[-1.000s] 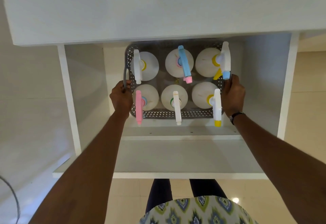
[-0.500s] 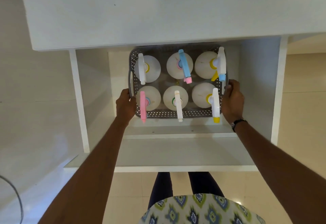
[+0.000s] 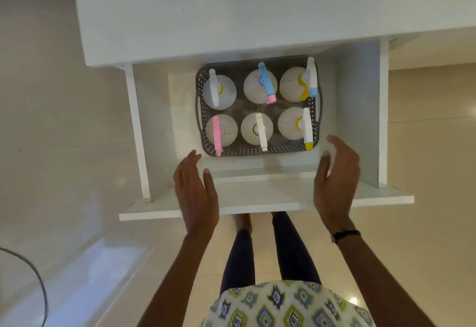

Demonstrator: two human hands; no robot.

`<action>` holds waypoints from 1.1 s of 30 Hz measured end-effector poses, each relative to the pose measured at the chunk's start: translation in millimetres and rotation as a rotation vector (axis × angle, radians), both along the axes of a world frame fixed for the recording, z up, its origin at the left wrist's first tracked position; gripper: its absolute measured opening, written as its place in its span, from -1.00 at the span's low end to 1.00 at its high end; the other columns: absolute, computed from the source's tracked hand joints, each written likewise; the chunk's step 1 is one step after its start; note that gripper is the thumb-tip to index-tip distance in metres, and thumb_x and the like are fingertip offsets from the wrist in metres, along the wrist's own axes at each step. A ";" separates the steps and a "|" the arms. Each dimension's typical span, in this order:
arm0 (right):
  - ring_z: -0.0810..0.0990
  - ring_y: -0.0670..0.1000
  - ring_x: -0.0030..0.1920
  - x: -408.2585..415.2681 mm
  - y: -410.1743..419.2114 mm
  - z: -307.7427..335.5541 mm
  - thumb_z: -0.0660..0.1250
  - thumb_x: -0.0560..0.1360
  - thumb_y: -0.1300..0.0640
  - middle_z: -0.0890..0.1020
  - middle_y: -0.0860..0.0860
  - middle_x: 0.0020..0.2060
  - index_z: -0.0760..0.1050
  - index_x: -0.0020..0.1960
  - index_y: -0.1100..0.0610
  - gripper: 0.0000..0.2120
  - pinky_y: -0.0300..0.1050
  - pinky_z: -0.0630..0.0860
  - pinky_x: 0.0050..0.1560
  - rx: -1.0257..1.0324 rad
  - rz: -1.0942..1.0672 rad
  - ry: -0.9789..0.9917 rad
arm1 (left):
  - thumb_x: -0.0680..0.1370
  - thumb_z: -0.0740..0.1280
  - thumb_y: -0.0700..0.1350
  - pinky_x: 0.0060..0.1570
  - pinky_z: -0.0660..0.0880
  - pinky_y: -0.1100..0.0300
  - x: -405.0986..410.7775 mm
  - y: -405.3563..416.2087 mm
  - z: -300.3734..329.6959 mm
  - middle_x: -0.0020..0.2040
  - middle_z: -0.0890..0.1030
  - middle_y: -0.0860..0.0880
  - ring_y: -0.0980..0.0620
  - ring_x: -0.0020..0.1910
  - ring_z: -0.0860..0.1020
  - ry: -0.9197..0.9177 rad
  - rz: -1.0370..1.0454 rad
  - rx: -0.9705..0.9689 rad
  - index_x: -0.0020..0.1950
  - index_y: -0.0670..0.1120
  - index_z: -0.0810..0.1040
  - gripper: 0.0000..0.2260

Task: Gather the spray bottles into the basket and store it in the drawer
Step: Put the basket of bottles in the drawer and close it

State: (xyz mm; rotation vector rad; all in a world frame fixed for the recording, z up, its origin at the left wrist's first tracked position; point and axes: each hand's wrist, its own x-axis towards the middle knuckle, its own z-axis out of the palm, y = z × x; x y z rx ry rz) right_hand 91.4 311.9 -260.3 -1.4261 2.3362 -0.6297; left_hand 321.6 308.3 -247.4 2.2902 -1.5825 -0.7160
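Note:
A grey perforated basket [image 3: 257, 152] rests on the floor of the open white drawer [image 3: 262, 199], partly under the countertop edge. Several white spray bottles stand in it in two rows, among them one with a blue and pink nozzle [image 3: 266, 83], one with a pink nozzle [image 3: 217, 135] and one with a yellow tip [image 3: 307, 129]. My left hand [image 3: 195, 192] hovers above the drawer's front, fingers apart, holding nothing. My right hand [image 3: 334, 180] is open too, just right of and below the basket, clear of its handle.
The white countertop [image 3: 231, 12] overhangs the back of the drawer. Glossy cream floor tiles [image 3: 64, 146] lie around. A dark cable [image 3: 38, 283] curves at the lower left. My legs [image 3: 265, 249] stand just below the drawer front.
Both hands have let go of the basket handles and pulled back toward me. The basket now sits in the drawer on its own.

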 end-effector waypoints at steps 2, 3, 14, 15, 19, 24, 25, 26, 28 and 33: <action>0.39 0.02 0.36 15.6 8.5 -1.3 0.10 0.63 0.13 0.51 0.10 0.30 0.38 0.32 0.16 -0.70 -0.15 0.21 0.42 0.068 0.155 0.051 | 0.59 0.21 -0.17 0.41 0.27 0.05 -14.6 7.7 0.2 0.41 0.41 -0.11 -0.08 0.42 0.32 -0.004 -0.118 0.002 0.34 -0.15 0.39 -0.69; 0.37 0.05 0.40 22.6 12.5 -4.4 0.10 0.63 0.11 0.48 0.10 0.34 0.38 0.33 0.14 -0.69 -0.06 0.20 0.46 0.105 0.220 0.088 | 0.60 0.21 -0.16 0.43 0.22 0.06 -21.2 10.1 -1.6 0.44 0.37 -0.10 -0.08 0.45 0.28 -0.008 -0.164 0.012 0.36 -0.13 0.36 -0.67; -0.04 0.01 0.55 22.4 14.3 -29.5 0.00 0.61 -0.08 0.15 0.01 0.53 0.15 0.50 0.02 -0.52 0.04 -0.09 0.55 0.218 0.368 0.314 | 0.58 -0.02 0.18 0.47 0.08 -0.03 -43.6 6.1 -30.8 0.50 0.28 -0.08 -0.12 0.50 0.22 -0.252 -0.368 0.106 0.48 -0.02 0.20 -0.48; -0.05 0.02 0.56 21.5 13.8 -29.6 0.01 0.61 -0.08 0.14 0.01 0.54 0.14 0.51 0.02 -0.51 0.03 -0.10 0.55 0.220 0.369 0.329 | 0.58 -0.01 0.18 0.47 0.07 -0.03 -44.1 5.2 -31.0 0.51 0.27 -0.08 -0.13 0.50 0.22 -0.263 -0.375 0.104 0.48 -0.02 0.20 -0.48; -0.05 0.03 0.56 24.0 13.3 -28.1 0.05 0.59 -0.07 0.12 0.00 0.54 0.15 0.51 0.02 -0.49 0.04 -0.11 0.55 0.209 0.368 0.350 | 0.58 0.01 0.17 0.46 0.09 -0.05 -41.1 5.0 -29.8 0.51 0.27 -0.09 -0.13 0.50 0.22 -0.275 -0.387 0.087 0.49 -0.03 0.19 -0.48; -0.04 0.04 0.56 23.5 0.2 -26.4 0.02 0.59 -0.09 0.13 0.01 0.54 0.13 0.51 0.01 -0.49 0.04 -0.12 0.54 0.190 0.369 0.361 | 0.57 0.00 0.17 0.45 0.12 -0.08 -42.6 -7.4 -27.7 0.50 0.29 -0.10 -0.15 0.49 0.24 -0.268 -0.384 0.059 0.48 -0.04 0.20 -0.47; -0.06 0.03 0.56 24.3 -3.2 -25.9 0.03 0.59 -0.08 0.13 0.01 0.54 0.13 0.51 0.01 -0.49 0.02 -0.14 0.55 0.185 0.367 0.366 | 0.57 0.01 0.17 0.45 0.11 -0.08 -41.8 -10.8 -27.3 0.50 0.29 -0.10 -0.15 0.49 0.24 -0.269 -0.384 0.051 0.48 -0.04 0.20 -0.47; -0.07 0.02 0.56 27.5 -6.4 -25.0 0.03 0.59 -0.08 0.12 0.01 0.54 0.12 0.52 0.01 -0.49 0.01 -0.16 0.55 0.177 0.365 0.371 | 0.57 0.02 0.16 0.46 0.10 -0.07 -38.4 -13.9 -26.9 0.50 0.28 -0.10 -0.15 0.49 0.23 -0.270 -0.384 0.042 0.48 -0.04 0.20 -0.48; -0.09 0.01 0.56 32.8 -13.7 -23.8 0.05 0.59 -0.07 0.11 0.00 0.54 0.13 0.52 0.01 -0.48 -0.01 -0.19 0.55 0.154 0.360 0.378 | 0.57 0.03 0.16 0.46 0.06 -0.05 -32.6 -21.0 -26.6 0.51 0.26 -0.09 -0.14 0.50 0.21 -0.273 -0.381 0.024 0.49 -0.04 0.19 -0.48; -0.01 0.05 0.55 39.1 -36.7 -23.2 -0.03 0.60 -0.08 0.15 0.03 0.54 0.11 0.51 0.02 -0.49 0.05 -0.08 0.54 0.098 0.368 0.377 | 0.58 0.01 0.15 0.48 0.02 -0.03 -26.4 -41.9 -27.2 0.53 0.22 -0.08 -0.12 0.52 0.16 -0.268 -0.378 -0.029 0.51 -0.03 0.14 -0.48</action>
